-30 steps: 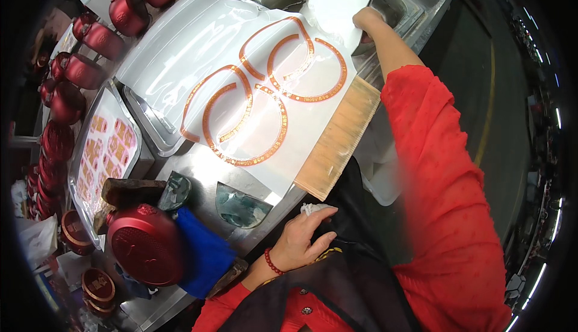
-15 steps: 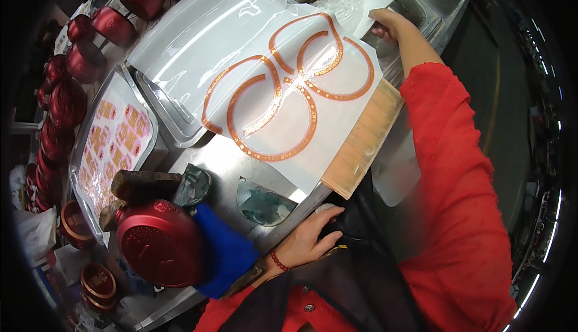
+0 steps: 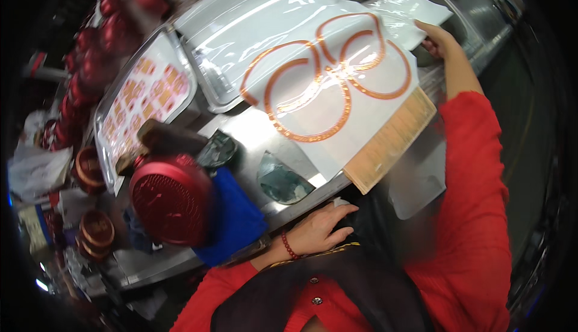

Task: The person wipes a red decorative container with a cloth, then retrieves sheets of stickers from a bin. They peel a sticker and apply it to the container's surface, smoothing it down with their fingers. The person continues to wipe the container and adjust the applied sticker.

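Observation:
My right hand (image 3: pixel 438 41) is closed on the near edge of a plain white sheet (image 3: pixel 404 12) over the metal basin (image 3: pixel 448 8) at the back right. Just left of it lies a glossy decal sheet (image 3: pixel 308 105) with gold-orange curved bands. At the bench's front edge rests my left hand (image 3: pixel 322 228), thumb and forefinger apart. A small white thing (image 3: pixel 341 201) shows past its knuckles; whether the hidden fingers touch it I cannot tell. Beyond this hand lies a dark green half-round scraper (image 3: pixel 283 178).
A red metallic bottle (image 3: pixel 168 199) and a blue cloth (image 3: pixel 232 214) are at the left front. Behind them stands a tray of small decals (image 3: pixel 147 91). A wide wooden-edged brush or board (image 3: pixel 391 142) overhangs the front edge. Several red bottles (image 3: pixel 117 34) line the far left.
My view has shifted, so the bench appears farther left and tilted. The white sheet now lies flatter, with my right hand still on its edge. My left hand stays by the bench edge.

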`<state>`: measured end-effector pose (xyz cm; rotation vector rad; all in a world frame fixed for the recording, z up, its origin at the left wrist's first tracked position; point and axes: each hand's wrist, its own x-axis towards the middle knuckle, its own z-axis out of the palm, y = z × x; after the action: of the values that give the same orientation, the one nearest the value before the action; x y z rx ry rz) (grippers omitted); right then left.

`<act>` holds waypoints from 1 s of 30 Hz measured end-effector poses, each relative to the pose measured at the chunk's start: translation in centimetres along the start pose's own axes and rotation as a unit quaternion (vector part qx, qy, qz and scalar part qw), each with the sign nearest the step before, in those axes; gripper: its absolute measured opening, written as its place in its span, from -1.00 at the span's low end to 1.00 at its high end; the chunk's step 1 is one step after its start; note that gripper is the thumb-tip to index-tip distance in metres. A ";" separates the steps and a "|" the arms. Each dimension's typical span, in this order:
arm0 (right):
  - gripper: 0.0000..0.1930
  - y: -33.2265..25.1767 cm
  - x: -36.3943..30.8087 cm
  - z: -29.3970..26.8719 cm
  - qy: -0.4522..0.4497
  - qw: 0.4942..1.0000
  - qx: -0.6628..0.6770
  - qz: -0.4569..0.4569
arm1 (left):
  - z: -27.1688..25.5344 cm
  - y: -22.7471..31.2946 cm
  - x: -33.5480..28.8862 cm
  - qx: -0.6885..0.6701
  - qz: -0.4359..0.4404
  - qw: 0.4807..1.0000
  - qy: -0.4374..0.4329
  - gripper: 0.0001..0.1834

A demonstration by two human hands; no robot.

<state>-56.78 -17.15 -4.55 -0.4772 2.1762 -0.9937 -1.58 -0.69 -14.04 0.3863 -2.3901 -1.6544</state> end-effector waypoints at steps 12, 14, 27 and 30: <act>-0.54 -1.5 4.2 0.3 0.109 0.832 -0.515 -0.175 | -1.7 3.3 -3.0 0.034 -0.006 0.999 -0.011 -0.63; -0.58 -4.3 1.0 0.9 0.145 0.820 -0.487 -0.263 | -3.0 4.3 -4.6 -0.013 -0.013 0.999 -0.035 -0.66; -0.86 -20.1 -38.4 31.3 -0.185 0.446 -0.321 -0.814 | -6.5 4.8 -15.2 -0.175 0.144 0.972 0.067 -0.78; -0.82 -19.2 -45.8 38.9 -0.252 0.418 -0.364 -0.793 | -6.8 3.9 -17.4 -0.198 0.152 0.966 0.069 -0.78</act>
<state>3.85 -23.33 11.86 -3.0551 0.8145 -0.2585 16.65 0.35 -8.35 0.0586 -1.8462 -1.8277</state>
